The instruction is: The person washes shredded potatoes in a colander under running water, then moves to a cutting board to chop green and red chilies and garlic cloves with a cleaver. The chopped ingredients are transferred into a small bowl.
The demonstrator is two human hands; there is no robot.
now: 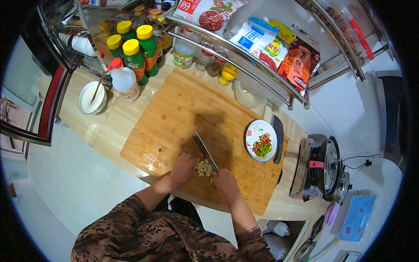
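My right hand [226, 182] is closed around the handle of a kitchen knife. Its blade [205, 149] points away from me and to the left over a wooden cutting board [173, 108]. Against the blade's left side lies a small heap of chopped pale pieces, probably garlic [203, 168]. My left hand [183, 167] rests at the left edge of that heap with its fingers bent; whether they pinch a piece is hidden. Farther right on the board stands a white plate [250, 151] with chopped red and green peppers [262, 146].
Beside the plate lies a dark-handled cleaver [278, 137]. A bowl of white liquid [87, 101], a white red-capped jug [124, 82] and several green bottles [147, 49] stand at the back left. A metal shelf rail [229, 59] overhangs the far side. A portable stove [302, 170] stands right.
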